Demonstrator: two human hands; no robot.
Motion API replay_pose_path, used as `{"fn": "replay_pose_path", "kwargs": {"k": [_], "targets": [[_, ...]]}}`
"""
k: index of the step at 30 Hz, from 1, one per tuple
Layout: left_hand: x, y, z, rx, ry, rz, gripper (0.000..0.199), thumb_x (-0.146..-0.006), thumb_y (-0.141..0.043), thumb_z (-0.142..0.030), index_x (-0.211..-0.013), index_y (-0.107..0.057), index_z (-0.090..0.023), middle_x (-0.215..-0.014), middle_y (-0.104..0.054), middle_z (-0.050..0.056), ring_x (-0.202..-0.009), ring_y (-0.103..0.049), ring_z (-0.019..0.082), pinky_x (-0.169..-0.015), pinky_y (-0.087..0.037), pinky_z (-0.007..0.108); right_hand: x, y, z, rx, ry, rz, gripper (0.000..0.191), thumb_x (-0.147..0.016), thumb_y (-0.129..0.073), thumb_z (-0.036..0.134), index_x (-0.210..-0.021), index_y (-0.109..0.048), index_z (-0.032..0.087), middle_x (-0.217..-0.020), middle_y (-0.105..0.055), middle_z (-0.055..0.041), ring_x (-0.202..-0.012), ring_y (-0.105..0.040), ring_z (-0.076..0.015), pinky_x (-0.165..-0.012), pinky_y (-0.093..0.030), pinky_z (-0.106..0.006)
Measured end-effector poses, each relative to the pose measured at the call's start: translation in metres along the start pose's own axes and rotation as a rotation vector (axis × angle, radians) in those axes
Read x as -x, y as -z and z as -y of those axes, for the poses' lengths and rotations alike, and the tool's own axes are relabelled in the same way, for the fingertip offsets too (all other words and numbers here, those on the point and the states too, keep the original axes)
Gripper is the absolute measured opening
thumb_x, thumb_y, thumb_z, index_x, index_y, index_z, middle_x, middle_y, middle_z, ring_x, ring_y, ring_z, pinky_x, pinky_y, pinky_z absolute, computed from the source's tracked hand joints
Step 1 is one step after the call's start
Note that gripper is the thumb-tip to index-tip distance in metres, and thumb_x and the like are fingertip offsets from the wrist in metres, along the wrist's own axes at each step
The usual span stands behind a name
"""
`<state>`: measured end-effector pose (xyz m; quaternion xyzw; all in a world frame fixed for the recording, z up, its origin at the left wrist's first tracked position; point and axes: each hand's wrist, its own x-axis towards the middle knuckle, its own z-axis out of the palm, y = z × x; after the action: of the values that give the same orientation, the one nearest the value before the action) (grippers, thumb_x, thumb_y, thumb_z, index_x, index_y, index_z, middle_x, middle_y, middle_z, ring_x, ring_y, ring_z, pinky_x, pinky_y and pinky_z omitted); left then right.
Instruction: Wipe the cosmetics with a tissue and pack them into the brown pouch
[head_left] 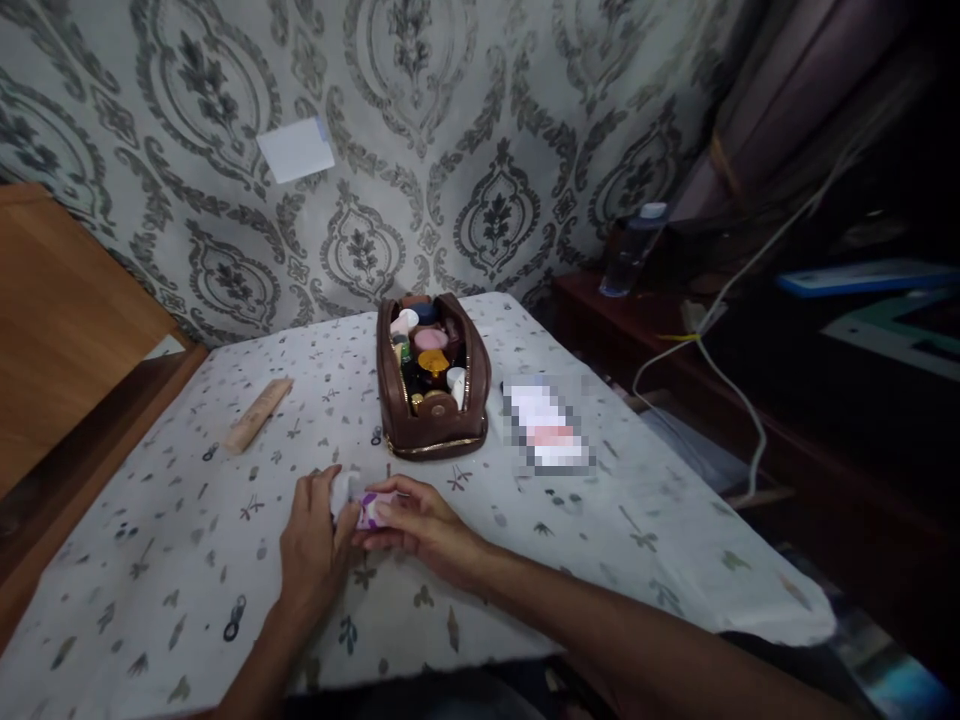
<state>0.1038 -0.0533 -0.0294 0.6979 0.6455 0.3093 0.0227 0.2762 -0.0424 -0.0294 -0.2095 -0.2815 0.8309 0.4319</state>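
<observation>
Near the front of the cloth-covered table, my left hand (315, 532) is closed round the white end of a small white and purple container (370, 511). My right hand (420, 525) grips the purple-patterned end from the other side. Just beyond both hands stands an unzipped brown bag (433, 438), filled with several small bottles, jars and caps. A beige tube (257, 416) lies on the cloth to the left. To the right of the bag rests a flat rectangular item (547, 425), its surface pixelated.
A patterned cloth (570, 560) covers the table. Wooden furniture (75, 320) borders the left side. Behind is a patterned wall with a white paper (296, 151). On the right are a clear bottle (634, 250) on a dark red surface and a hanging white cable (739, 385).
</observation>
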Motion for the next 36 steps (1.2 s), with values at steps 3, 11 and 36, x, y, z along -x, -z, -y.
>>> {"fn": "replay_pose_path", "kwargs": {"k": [3,11,36], "targets": [[-0.005,0.005,0.005,0.013,0.021,0.006,0.037,-0.097,-0.038,-0.049,-0.105,-0.059,-0.02,-0.093,-0.064,0.006,-0.078,-0.061,0.022,-0.071,-0.049,0.035,0.002,0.0,0.0,0.021,-0.024,0.052,0.061,-0.062,-0.091,0.049,-0.101,-0.059,0.015,-0.083,-0.074,-0.0037,-0.074,-0.075,-0.0164,-0.072,-0.055,-0.027],[-0.023,0.025,0.006,0.1,0.109,-0.072,0.035,-0.094,-0.042,-0.049,-0.072,-0.05,-0.022,-0.05,-0.042,-0.006,-0.049,-0.042,0.014,-0.053,-0.033,0.026,-0.003,0.003,-0.006,-0.057,-0.179,0.137,0.065,-0.064,-0.084,0.062,-0.098,-0.063,0.011,-0.078,-0.073,-0.0047,-0.07,-0.074,-0.0155,-0.07,-0.054,-0.025],[-0.037,0.03,0.008,0.242,0.192,0.18,0.056,-0.084,-0.048,-0.068,-0.096,-0.071,-0.019,-0.094,-0.074,0.006,-0.092,-0.066,0.026,-0.089,-0.051,0.036,0.0,0.019,-0.006,0.855,0.321,0.022,0.046,-0.082,-0.071,0.022,-0.128,-0.069,0.019,-0.1,-0.067,-0.0052,-0.081,-0.058,-0.0132,-0.081,-0.05,-0.028]]}}
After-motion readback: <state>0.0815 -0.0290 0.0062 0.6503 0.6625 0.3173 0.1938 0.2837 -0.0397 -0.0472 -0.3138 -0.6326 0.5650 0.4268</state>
